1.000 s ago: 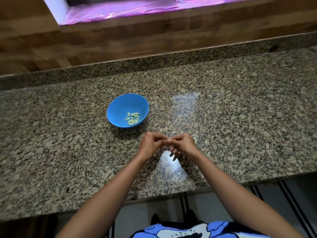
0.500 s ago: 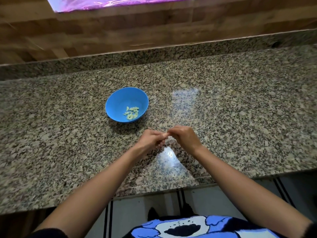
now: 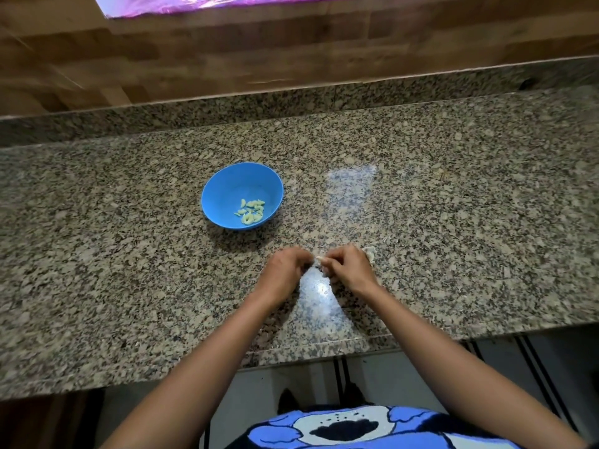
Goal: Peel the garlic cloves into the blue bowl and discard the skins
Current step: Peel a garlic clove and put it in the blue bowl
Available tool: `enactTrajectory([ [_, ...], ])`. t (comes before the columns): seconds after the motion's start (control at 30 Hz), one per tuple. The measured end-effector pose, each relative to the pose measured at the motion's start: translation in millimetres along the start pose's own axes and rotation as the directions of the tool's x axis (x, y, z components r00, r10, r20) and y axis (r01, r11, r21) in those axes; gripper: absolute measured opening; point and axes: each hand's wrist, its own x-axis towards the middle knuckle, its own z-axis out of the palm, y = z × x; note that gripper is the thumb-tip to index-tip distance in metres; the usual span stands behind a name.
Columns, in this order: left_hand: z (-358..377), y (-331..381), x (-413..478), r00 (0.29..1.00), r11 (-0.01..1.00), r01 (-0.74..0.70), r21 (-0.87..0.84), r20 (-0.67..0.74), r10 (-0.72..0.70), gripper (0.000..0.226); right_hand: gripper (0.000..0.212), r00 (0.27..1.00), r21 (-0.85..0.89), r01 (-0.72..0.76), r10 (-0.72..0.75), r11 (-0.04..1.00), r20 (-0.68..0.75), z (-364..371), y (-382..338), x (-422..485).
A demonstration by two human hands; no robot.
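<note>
A blue bowl [image 3: 227, 186] stands on the granite counter [image 3: 453, 222] and holds several pale peeled garlic cloves [image 3: 251, 211]. In front of the bowl and to its right, my left hand [image 3: 285, 270] and my right hand [image 3: 348, 267] meet fingertip to fingertip. Both pinch one small garlic clove [image 3: 316, 261], mostly hidden between the fingers. A little heap of papery garlic skins [image 3: 370, 253] lies on the counter just behind my right hand.
A raised granite ledge [image 3: 291, 102] and a wooden wall [image 3: 259, 53] bound the counter at the back. The counter's front edge [image 3: 324, 346] runs just below my forearms. Striped floor shows beneath it.
The view has shifted a little. My hands stay joined at the same spot on the counter, working the clove between the fingertips. The bowl has not moved.
</note>
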Motion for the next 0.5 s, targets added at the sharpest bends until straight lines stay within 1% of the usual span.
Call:
enactTrajectory([
  [0.03,1,1,-2,1.000,1.000,-0.017,0.002,0.005,0.017,0.027,0.013,1.000,0.020,-0.012,0.011,1.000,0.010,0,1,-1],
  [0.07,1,4,-3,1.000,0.999,-0.003,-0.037,-0.012,0.002,0.029,0.012,1.000,0.019,-0.011,0.010,1.000,0.019,0,0,-3],
  [0.13,1,11,-5,0.998,0.990,0.023,-0.139,-0.061,-0.032,0.029,0.013,0.999,-0.045,0.030,-0.029,0.999,0.022,1,-2,-6],
  [0.2,4,13,-3,0.997,0.974,0.038,-0.222,-0.057,-0.052,0.026,0.015,0.996,-0.108,0.080,-0.076,0.991,0.043,1,-5,-8],
  [0.23,3,14,-3,0.996,0.959,0.053,-0.279,-0.051,-0.070,0.022,0.016,0.995,-0.105,0.092,-0.088,0.990,0.049,1,-6,-7],
  [0.27,1,15,-2,0.993,0.925,0.086,-0.369,-0.041,-0.109,0.018,0.016,0.995,-0.053,0.093,-0.091,0.994,0.043,2,-6,-8],
  [0.3,-1,16,0,0.986,0.859,0.135,-0.493,-0.023,-0.168,0.016,0.016,0.996,0.061,0.074,-0.076,0.995,0.036,1,-6,-8],
  [0.33,-4,17,2,0.972,0.760,0.189,-0.622,0.010,-0.234,0.017,0.015,0.998,0.221,0.043,-0.052,0.974,0.038,0,-7,-8],
  [0.37,-6,18,2,0.956,0.650,0.238,-0.722,0.055,-0.289,0.020,0.014,0.998,0.379,0.007,-0.029,0.925,0.052,-2,-7,-8],
  [0.4,-8,19,2,0.941,0.551,0.274,-0.788,0.100,-0.324,0.023,0.014,0.997,0.503,-0.030,-0.010,0.864,0.077,-4,-8,-8],
  [0.43,-9,19,2,0.929,0.478,0.299,-0.826,0.137,-0.344,0.024,0.014,0.995,0.579,-0.063,0.006,0.813,0.101,-5,-8,-9],
  [0.5,-7,19,1,0.915,0.367,0.319,-0.874,0.184,-0.358,0.025,0.014,0.990,0.680,-0.119,0.032,0.724,0.140,-3,-10,-11],
])
